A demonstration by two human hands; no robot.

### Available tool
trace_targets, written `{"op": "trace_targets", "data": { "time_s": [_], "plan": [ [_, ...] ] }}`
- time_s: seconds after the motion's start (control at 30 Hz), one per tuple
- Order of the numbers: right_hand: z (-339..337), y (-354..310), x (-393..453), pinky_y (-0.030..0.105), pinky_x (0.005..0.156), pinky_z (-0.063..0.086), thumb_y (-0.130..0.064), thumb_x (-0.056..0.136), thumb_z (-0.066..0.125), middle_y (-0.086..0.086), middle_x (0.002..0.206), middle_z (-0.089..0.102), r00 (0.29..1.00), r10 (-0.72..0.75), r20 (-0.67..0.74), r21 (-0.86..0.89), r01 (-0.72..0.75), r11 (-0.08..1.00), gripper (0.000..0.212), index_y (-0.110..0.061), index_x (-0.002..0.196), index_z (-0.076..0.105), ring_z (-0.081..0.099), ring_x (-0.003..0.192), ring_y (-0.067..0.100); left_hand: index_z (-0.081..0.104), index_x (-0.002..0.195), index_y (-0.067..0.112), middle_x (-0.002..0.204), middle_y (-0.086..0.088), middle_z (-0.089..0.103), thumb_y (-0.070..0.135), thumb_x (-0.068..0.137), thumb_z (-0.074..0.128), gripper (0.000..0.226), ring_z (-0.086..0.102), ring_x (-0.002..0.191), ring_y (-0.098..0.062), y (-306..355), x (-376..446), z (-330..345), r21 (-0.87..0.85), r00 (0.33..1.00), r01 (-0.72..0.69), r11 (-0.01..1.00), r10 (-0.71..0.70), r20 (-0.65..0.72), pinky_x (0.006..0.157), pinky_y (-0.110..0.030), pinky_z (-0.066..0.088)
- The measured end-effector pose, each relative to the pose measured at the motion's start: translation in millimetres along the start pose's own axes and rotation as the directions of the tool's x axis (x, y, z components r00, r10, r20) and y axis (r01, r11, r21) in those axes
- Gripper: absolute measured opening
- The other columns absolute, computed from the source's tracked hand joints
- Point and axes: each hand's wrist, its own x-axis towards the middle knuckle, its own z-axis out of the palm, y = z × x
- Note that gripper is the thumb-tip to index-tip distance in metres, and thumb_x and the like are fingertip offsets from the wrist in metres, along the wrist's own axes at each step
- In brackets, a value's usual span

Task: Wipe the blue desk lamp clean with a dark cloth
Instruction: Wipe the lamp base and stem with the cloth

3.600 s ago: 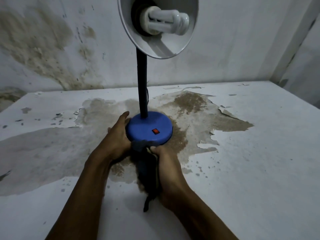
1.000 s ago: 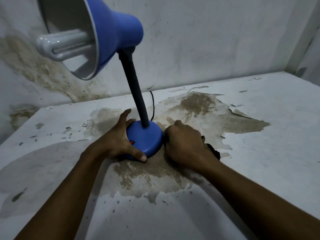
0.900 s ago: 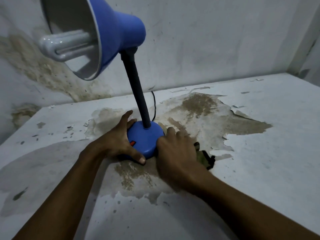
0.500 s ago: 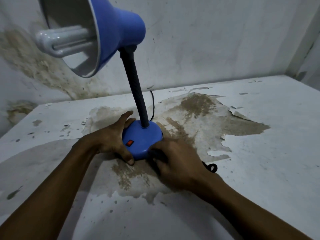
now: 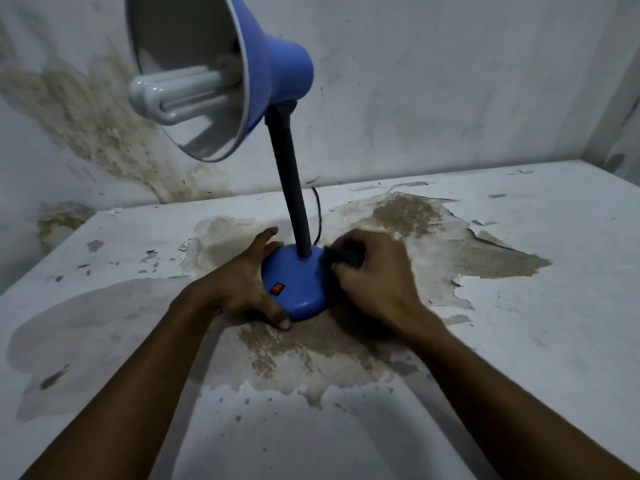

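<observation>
Peeling stained tabletop, round glossy lamp base, bunched dark cloth

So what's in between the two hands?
The lamp's round blue base with its red switch sits between the left hand and the right hand, which holds the dark cloth, in the head view.

I see a white table in front of me, its paint peeling and flaked away around a big brown stain in the middle. A greyer damp patch spreads toward my left. Behind it stands a white wall, streaked with mouldy brown marks on the left side.
</observation>
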Motion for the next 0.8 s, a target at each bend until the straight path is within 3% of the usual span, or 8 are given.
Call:
{"op": "trace_targets", "data": {
  "time_s": [0.1, 0.3, 0.4, 0.5, 0.57, 0.67, 0.73, 0.8],
  "plan": [
    [3.4, 3.8, 36.4, 0.038, 0.08, 0.058, -0.017, 0.083, 0.064, -0.006, 0.095, 0.076, 0.995, 0.049, -0.088, -0.07, -0.055, 0.996, 0.022, -0.027, 0.099, 0.076, 0.07, 0.089, 0.018, 0.001, 0.155, 0.037, 0.159, 0.012, 0.025, 0.019, 0.039, 0.101, 0.155, 0.032, 0.139, -0.013, 0.0, -1.1, -0.1, -0.007, 1.0, 0.006, 1.0, -0.006, 0.003, 0.107, -0.03, 0.039],
    [34.6, 6.0, 60.9, 0.041, 0.075, 0.056, -0.014, 0.085, 0.06, 0.007, 0.099, 0.074, 0.981, -0.071, 0.182, -0.263, 0.119, 0.958, 0.027, -0.02, 0.107, 0.074, 0.067, 0.092, 0.031, 0.0, 0.156, 0.032, 0.159, 0.01, 0.025, 0.018, 0.039, 0.101, 0.155, 0.033, 0.136, -0.011, -0.7, 0.4, 0.1, -0.016, 1.0, -0.001, 1.0, 0.001, 0.002, 0.104, -0.026, 0.038],
    [34.5, 11.7, 42.4, 0.042, 0.074, 0.055, -0.014, 0.083, 0.06, 0.006, 0.097, 0.074, 0.971, -0.182, 0.154, -0.289, 0.22, 0.932, 0.03, -0.02, 0.109, 0.074, 0.065, 0.092, 0.03, -0.001, 0.156, 0.034, 0.159, 0.009, 0.025, 0.02, 0.039, 0.101, 0.156, 0.034, 0.135, -0.011, -2.5, 1.2, 0.2, -0.013, 1.0, -0.006, 1.0, 0.006, 0.003, 0.105, -0.026, 0.038],
    [19.3, 12.3, 19.3, 0.031, 0.085, 0.055, -0.011, 0.079, 0.068, -0.003, 0.105, 0.076, 0.894, -0.336, 0.298, -0.129, 0.386, 0.914, 0.033, -0.024, 0.108, 0.077, 0.067, 0.097, 0.018, -0.001, 0.156, 0.034, 0.16, 0.01, 0.024, 0.018, 0.039, 0.101, 0.156, 0.034, 0.132, -0.009, -3.7, 2.3, 0.2, -0.023, 1.0, -0.011, 1.0, 0.011, 0.004, 0.104, -0.025, 0.038],
    [12.9, 11.7, 11.2, 0.02, 0.087, 0.053, -0.008, 0.077, 0.071, -0.006, 0.104, 0.077, 0.859, -0.382, 0.342, 0.016, 0.4, 0.916, 0.034, -0.024, 0.105, 0.079, 0.068, 0.096, 0.009, 0.0, 0.156, 0.034, 0.16, 0.01, 0.024, 0.016, 0.039, 0.101, 0.156, 0.035, 0.132, -0.009, -4.0, 2.4, 1.4, -0.033, 1.0, -0.017, 0.999, 0.017, 0.006, 0.104, -0.025, 0.039],
    [15.3, 18.6, 23.8, 0.031, 0.082, 0.059, -0.01, 0.079, 0.065, -0.006, 0.1, 0.077, 0.962, -0.256, 0.097, 0.001, 0.257, 0.966, 0.034, -0.026, 0.106, 0.078, 0.07, 0.091, 0.01, 0.002, 0.156, 0.033, 0.159, 0.011, 0.025, 0.016, 0.04, 0.101, 0.153, 0.034, 0.13, -0.008, -3.6, 0.3, 2.7, -0.037, 1.0, -0.013, 0.999, 0.012, -0.006, 0.102, -0.024, 0.039],
    [16.9, 23.5, 40.7, 0.033, 0.073, 0.06, -0.016, 0.083, 0.064, -0.007, 0.094, 0.077, 0.989, -0.127, -0.075, -0.069, 0.122, 0.99, 0.027, -0.027, 0.104, 0.077, 0.071, 0.084, 0.013, 0.002, 0.156, 0.033, 0.159, 0.011, 0.025, 0.016, 0.041, 0.101, 0.153, 0.031, 0.131, -0.007, -2.3, 0.0, 2.6, -0.041, 1.0, -0.006, 0.999, 0.006, -0.007, 0.102, -0.024, 0.037],
    [20.3, 25.4, 56.4, 0.033, 0.07, 0.059, -0.016, 0.085, 0.064, -0.004, 0.092, 0.077, 0.994, -0.07, -0.087, -0.123, 0.059, 0.991, 0.023, -0.026, 0.101, 0.077, 0.071, 0.083, 0.017, 0.002, 0.156, 0.032, 0.159, 0.011, 0.024, 0.015, 0.041, 0.101, 0.153, 0.03, 0.131, -0.006, -1.5, -0.4, 1.8, -0.048, 1.0, 0.0, 0.999, 0.0, -0.001, 0.102, -0.024, 0.037]
  ]
}}
